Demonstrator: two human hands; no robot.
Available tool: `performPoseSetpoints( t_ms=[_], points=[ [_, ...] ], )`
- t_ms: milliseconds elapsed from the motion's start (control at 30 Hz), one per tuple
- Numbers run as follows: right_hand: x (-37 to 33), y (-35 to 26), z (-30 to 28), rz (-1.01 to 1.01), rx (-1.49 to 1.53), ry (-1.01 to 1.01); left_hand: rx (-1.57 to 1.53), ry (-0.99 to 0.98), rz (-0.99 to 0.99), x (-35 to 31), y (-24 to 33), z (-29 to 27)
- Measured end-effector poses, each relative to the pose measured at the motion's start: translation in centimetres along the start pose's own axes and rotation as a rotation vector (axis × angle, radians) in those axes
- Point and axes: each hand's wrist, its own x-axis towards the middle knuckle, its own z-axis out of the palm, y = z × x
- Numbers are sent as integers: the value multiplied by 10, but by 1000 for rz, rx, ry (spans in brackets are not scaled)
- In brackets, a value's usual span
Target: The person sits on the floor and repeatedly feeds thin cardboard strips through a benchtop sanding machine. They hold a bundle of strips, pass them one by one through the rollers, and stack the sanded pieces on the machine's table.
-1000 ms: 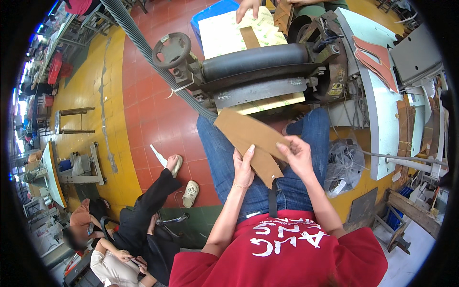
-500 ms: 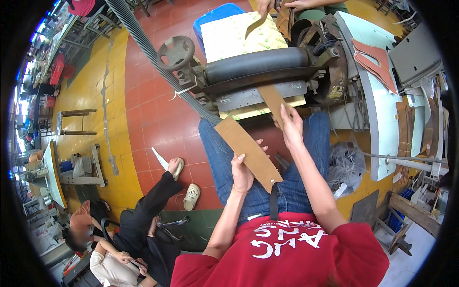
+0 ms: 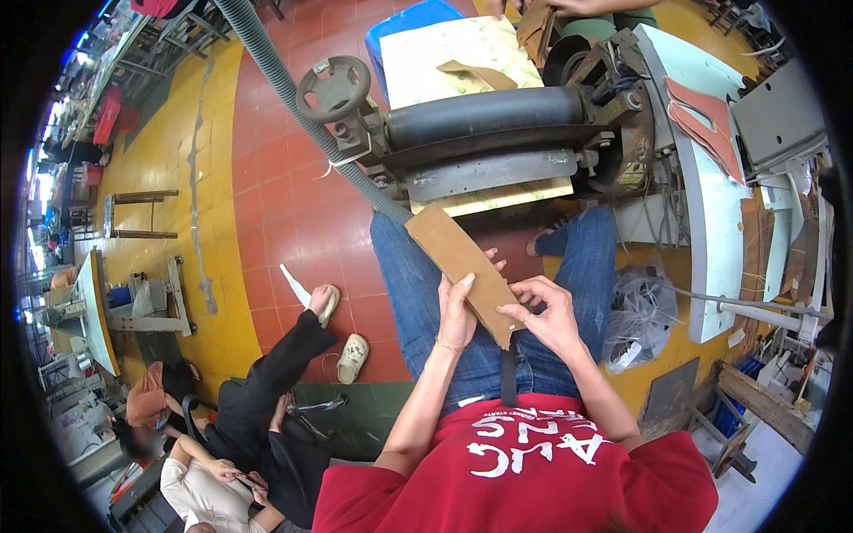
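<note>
My left hand (image 3: 457, 313) is closed round a tan leather strip (image 3: 458, 258), or a thin stack of strips, held slanting above my lap; I cannot tell how many. Thumb and fingers of my right hand (image 3: 553, 318) pinch the strip's lower right edge, close to its notched end. Ahead of my knees stands a machine with a black roller (image 3: 489, 117) and a grey metal plate (image 3: 493, 173) along its near side. Beyond the roller, a curved brown leather piece (image 3: 478, 75) lies on a pale yellow patterned sheet (image 3: 418, 62).
A handwheel (image 3: 333, 87) and a ribbed grey hose (image 3: 284, 84) flank the machine's left. Another person's hands (image 3: 569, 7) are at its far side. Leather pieces (image 3: 706, 129) lie on a pale table (image 3: 662, 67) at right, above a clear plastic bag (image 3: 640, 320). People sit at lower left.
My right hand has come back from the machine's plate to the held strip; the strip it held there no longer shows at the plate. The far person's curved piece now lies on the sheet.
</note>
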Motion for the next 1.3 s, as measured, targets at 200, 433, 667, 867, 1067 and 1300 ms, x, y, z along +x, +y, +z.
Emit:
performPoseSetpoints(
  t_ms=[200, 433, 667, 867, 1067, 1300],
  points=[
    [4, -15, 11, 61, 129, 163, -143, 37, 27, 1, -1, 3],
    [-2, -9, 15, 72, 100, 93, 68, 173, 56, -6, -10, -7],
    [1, 4, 20, 110, 385, 202, 2, 166, 16, -9, -12, -6],
    [10, 14, 17, 200, 500, 418, -50, 234, 27, -6, -7, -3],
    [65, 70, -2, 252, 528, 178, -18, 241, 4, -12, 6, -17],
    [115, 73, 4, 426, 807, 379, -23, 246, -1, -20, 3, -21]
  ],
)
